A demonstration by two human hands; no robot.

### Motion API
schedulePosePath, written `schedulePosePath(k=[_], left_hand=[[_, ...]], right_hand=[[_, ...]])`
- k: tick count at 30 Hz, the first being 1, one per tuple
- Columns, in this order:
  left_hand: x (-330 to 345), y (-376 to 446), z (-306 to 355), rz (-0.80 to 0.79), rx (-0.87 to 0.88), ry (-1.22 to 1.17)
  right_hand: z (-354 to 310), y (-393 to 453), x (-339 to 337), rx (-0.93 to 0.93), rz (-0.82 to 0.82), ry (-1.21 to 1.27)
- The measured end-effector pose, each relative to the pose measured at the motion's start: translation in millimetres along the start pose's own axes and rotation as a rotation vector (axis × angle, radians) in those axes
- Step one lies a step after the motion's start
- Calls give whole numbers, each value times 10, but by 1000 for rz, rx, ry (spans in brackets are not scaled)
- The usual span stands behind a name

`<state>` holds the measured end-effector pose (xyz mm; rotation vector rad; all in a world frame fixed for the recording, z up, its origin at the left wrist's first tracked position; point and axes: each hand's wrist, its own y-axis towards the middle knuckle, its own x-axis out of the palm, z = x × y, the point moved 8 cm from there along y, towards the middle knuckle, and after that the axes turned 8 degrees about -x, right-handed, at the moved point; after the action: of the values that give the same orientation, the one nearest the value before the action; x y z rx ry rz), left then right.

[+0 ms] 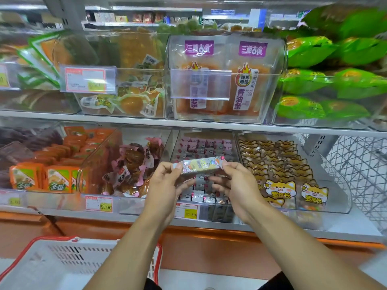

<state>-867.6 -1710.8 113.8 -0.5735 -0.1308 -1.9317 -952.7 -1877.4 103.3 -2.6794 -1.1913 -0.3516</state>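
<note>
"What lined the wall?"
"White shelves carried clear plastic bins of packaged snacks, with price tags along the front."
"And below them?"
"An orange base, and a red-rimmed white basket stood nearby."

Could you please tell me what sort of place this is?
Most likely a shop's snack aisle: clear bins of wrapped snacks, price tags on the shelf edge, and a red-rimmed shopping basket below.

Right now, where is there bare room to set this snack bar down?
The white basket below your left hand shows bare floor. A bare shelf strip lies right of the cat-packet bin. The bins behind the bar are packed.
</note>
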Motion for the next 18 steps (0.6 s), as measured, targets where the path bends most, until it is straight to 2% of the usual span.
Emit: schedulePosePath(k=[2,5,9,12,18], left_hand=[[-11,2,-4,15,2,-13],[-48,16,-30,34,-29,-51],[-46,42,-76,4,-66,-109],[-14,47,-137,-24,-112,-124],[-66,85,-106,29,-71,-91]], right_hand=[[-26,-5,14,-13,-29,20],[-75,-23,84,-77,-181,-13],[-184,-55,145,-277,-361,-213],[-212,-56,134,-344,-364,-327],[-121,-11,115,-315,-302,-370]])
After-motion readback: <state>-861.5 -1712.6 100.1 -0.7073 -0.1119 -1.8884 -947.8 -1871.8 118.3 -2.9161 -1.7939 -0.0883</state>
